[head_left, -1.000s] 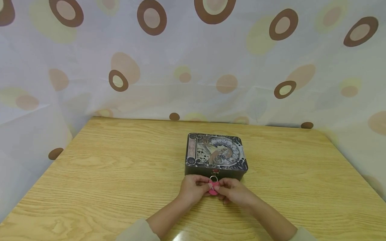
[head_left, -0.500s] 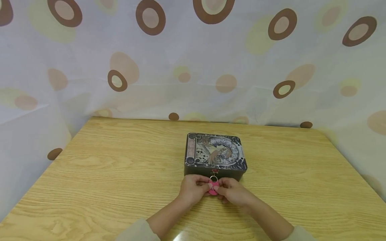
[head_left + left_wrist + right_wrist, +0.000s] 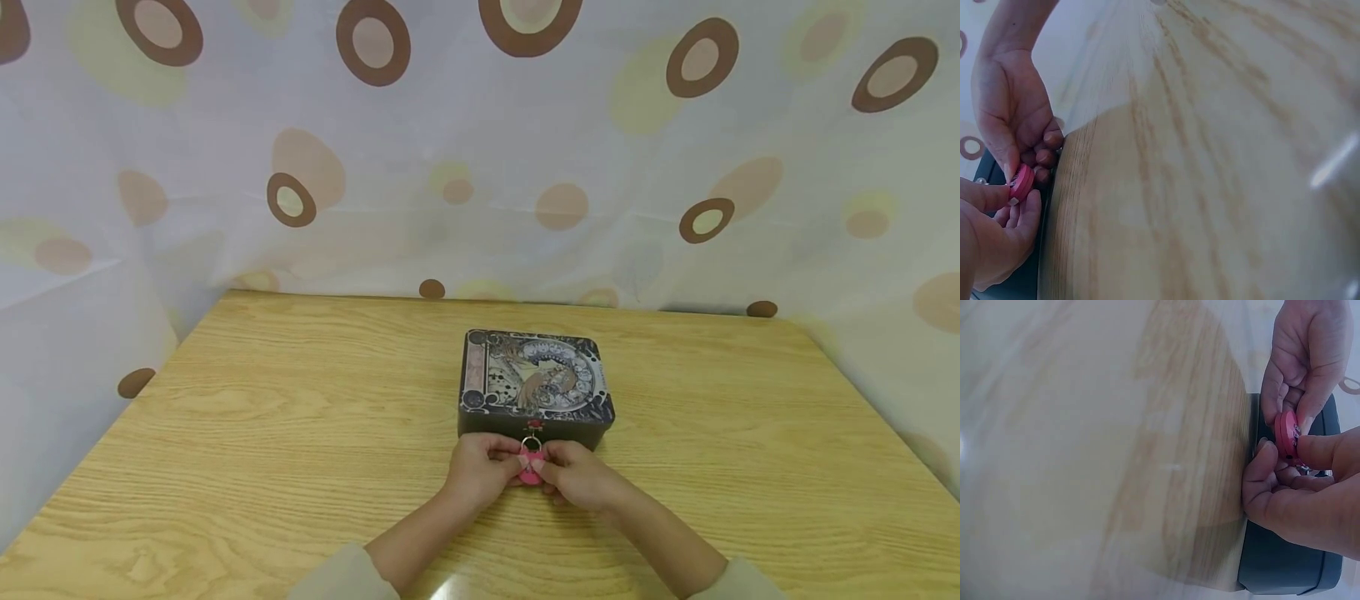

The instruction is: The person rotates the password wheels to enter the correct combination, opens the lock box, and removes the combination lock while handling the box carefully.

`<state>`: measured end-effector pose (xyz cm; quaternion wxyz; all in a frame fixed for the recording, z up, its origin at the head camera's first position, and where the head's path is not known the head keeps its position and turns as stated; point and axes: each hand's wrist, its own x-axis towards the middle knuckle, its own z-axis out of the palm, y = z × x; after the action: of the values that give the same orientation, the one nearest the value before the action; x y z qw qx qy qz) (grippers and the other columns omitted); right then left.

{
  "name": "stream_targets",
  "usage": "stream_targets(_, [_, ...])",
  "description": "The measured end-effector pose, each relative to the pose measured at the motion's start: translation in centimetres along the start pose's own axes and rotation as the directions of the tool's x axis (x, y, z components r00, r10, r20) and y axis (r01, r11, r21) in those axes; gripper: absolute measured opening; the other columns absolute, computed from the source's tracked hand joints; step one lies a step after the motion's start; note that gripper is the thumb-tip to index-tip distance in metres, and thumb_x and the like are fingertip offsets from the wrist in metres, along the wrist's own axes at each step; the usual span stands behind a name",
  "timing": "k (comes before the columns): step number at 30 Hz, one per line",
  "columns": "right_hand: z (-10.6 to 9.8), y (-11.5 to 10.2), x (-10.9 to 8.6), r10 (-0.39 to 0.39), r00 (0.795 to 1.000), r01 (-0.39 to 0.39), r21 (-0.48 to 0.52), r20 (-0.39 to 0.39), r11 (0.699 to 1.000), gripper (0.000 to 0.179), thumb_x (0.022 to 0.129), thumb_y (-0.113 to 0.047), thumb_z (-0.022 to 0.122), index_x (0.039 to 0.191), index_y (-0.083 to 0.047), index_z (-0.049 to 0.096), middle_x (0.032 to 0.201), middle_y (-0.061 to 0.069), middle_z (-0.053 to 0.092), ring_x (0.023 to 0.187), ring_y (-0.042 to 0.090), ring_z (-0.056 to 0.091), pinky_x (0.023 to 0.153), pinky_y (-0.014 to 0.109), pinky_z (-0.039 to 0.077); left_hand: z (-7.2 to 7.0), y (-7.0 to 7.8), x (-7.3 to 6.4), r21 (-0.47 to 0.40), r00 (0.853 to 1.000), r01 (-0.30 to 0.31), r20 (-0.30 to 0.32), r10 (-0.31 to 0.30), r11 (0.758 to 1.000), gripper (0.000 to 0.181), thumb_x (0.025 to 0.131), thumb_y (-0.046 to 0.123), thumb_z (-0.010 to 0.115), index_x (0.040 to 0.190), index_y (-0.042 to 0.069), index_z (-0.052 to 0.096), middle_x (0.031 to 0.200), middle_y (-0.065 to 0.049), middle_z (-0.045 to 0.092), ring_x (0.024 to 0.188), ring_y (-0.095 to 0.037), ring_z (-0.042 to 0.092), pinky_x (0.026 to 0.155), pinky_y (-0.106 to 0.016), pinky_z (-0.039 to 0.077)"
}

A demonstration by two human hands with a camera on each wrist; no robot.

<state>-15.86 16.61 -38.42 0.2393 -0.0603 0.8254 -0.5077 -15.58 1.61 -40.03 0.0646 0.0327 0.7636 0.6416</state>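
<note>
A pink padlock (image 3: 530,478) with a silver shackle is at the front of a dark box (image 3: 536,375), just below the box's red-topped clasp (image 3: 534,426). My left hand (image 3: 480,471) pinches the padlock's left side between thumb and fingers. From the other side my right hand (image 3: 583,477) pinches it too, its thumb on the front face. Seen from the right wrist, the padlock body (image 3: 1286,432) is round and thick, with small dark details on its face, partly covered by the thumbs. The box's lid is down and carries an ornate printed picture.
The box stands on a wood-grain table (image 3: 300,433), right of the middle. Behind and at both sides hangs a pale curtain (image 3: 480,167) with brown and yellow ovals. A bright light reflection lies on the table near its front edge.
Both hands keep their hold on the padlock, with hardly any visible movement. The box stays where it was; the head view has shifted very slightly.
</note>
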Motion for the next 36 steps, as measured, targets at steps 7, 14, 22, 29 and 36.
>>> stream_targets(7, [-0.07, 0.15, 0.19, 0.004, 1.0, -0.004, -0.008, -0.005, 1.0, 0.017, 0.095, -0.008, 0.043, 0.083, 0.001, 0.05, 0.07, 0.001, 0.043, 0.067, 0.013, 0.043, 0.057, 0.024, 0.044, 0.06, -0.04, 0.01, 0.014, 1.0, -0.015, -0.005, 0.015, 1.0, 0.013, 0.077, -0.006, 0.063, 0.088, -0.012, 0.067, 0.075, -0.019, 0.068, 0.065, -0.012, 0.063, 0.057, -0.022, 0.057])
stream_targets(14, [0.04, -0.06, 0.02, 0.052, 0.998, -0.052, 0.008, -0.024, 0.999, 0.014, 0.095, -0.009, 0.045, 0.088, 0.001, 0.052, 0.072, 0.002, 0.045, 0.071, 0.014, 0.044, 0.06, 0.023, 0.044, 0.05, -0.06, -0.05, 0.019, 1.0, -0.014, -0.009, 0.014, 1.0, 0.013, 0.077, -0.005, 0.063, 0.087, -0.012, 0.067, 0.075, -0.019, 0.068, 0.065, -0.012, 0.063, 0.058, -0.022, 0.057])
stream_targets(22, [-0.32, 0.19, -0.08, -0.015, 1.0, 0.015, 0.029, 0.013, 0.999, 0.017, 0.091, -0.011, 0.052, 0.093, 0.005, 0.05, 0.073, 0.001, 0.047, 0.068, 0.012, 0.046, 0.059, 0.022, 0.044, -0.04, -0.12, 0.02, -0.002, 1.0, -0.002, -0.001, 0.002, 1.0, 0.013, 0.079, -0.005, 0.062, 0.089, -0.012, 0.066, 0.077, -0.019, 0.068, 0.066, -0.011, 0.062, 0.059, -0.022, 0.058])
stream_targets(29, [-0.32, 0.15, -0.08, -0.022, 1.0, 0.022, 0.028, 0.008, 0.999, 0.015, 0.091, -0.009, 0.05, 0.092, 0.006, 0.052, 0.072, 0.0, 0.047, 0.068, 0.012, 0.046, 0.058, 0.022, 0.044, 0.03, -0.18, 0.04, -0.019, 1.0, -0.003, 0.0, 0.003, 1.0, 0.014, 0.079, -0.005, 0.063, 0.09, -0.013, 0.066, 0.077, -0.02, 0.068, 0.066, -0.012, 0.063, 0.06, -0.024, 0.058])
stream_targets(36, [-0.21, 0.11, 0.02, -0.005, 1.0, 0.005, 0.012, 0.007, 1.0, 0.015, 0.093, -0.008, 0.047, 0.088, 0.004, 0.053, 0.072, 0.0, 0.045, 0.069, 0.013, 0.044, 0.058, 0.023, 0.044, 0.09, -0.16, 0.0, -0.029, 1.0, 0.002, 0.0, -0.002, 1.0, 0.014, 0.078, -0.006, 0.062, 0.09, -0.014, 0.066, 0.078, -0.02, 0.068, 0.067, -0.013, 0.064, 0.06, -0.024, 0.059])
